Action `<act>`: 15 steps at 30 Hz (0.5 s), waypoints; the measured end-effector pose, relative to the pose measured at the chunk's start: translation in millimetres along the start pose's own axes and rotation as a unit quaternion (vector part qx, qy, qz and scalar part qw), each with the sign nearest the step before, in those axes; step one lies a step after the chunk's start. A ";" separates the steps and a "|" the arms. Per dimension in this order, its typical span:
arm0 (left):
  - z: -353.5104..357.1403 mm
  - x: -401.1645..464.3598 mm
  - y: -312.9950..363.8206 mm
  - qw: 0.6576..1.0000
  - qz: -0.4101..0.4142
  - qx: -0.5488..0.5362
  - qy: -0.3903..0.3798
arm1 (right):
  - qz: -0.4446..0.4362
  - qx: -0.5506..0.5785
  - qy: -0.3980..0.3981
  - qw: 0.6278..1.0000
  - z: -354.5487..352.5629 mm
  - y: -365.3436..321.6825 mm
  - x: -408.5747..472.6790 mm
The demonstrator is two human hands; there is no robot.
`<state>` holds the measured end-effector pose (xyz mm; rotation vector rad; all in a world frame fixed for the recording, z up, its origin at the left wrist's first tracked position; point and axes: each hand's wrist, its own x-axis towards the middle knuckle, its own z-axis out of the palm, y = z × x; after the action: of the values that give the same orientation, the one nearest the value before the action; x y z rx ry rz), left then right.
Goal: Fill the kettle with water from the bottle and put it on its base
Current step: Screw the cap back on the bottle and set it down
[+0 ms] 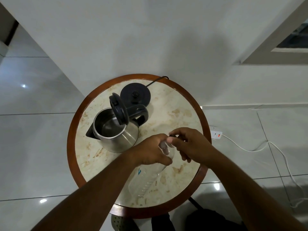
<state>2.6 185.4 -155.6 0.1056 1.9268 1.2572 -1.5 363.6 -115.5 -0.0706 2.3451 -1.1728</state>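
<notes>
A steel kettle (115, 134) stands on the round table (183, 117) with its black lid flipped up and its spout pointing left. Behind it lies the black round base (135, 95), apart from the kettle, its cord running off the back edge. My left hand (150, 150) grips the upper part of a clear plastic bottle (146, 179), which tilts toward me over the table's front. My right hand (188, 144) pinches the dark cap at the bottle's neck. The neck is mostly hidden by fingers.
The table has a marble top and brown wooden rim, and stands against a white wall. On the tiled floor to the right lies a white power strip (216, 134) with a white cable trailing away. Dark objects sit under the table's front edge.
</notes>
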 end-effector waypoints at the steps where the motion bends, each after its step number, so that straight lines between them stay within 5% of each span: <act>1: -0.5 1.1 -0.3 1.000 0.002 0.001 0.004 | -0.007 0.004 -0.002 1.000 -0.4 -0.3 -0.8; 9: 6.4 13.1 2.6 0.992 0.059 0.035 0.102 | -0.049 -0.118 0.099 0.987 -5.9 -10.7 3.1; 15: 4.8 5.6 -18.3 0.987 -0.019 0.027 0.156 | -0.069 -0.223 0.134 0.963 -22.7 -7.2 5.2</act>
<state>8.3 182.4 -174.3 -0.1073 2.2190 1.2553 -17.9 374.3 -101.0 -0.2485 2.8487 -0.7235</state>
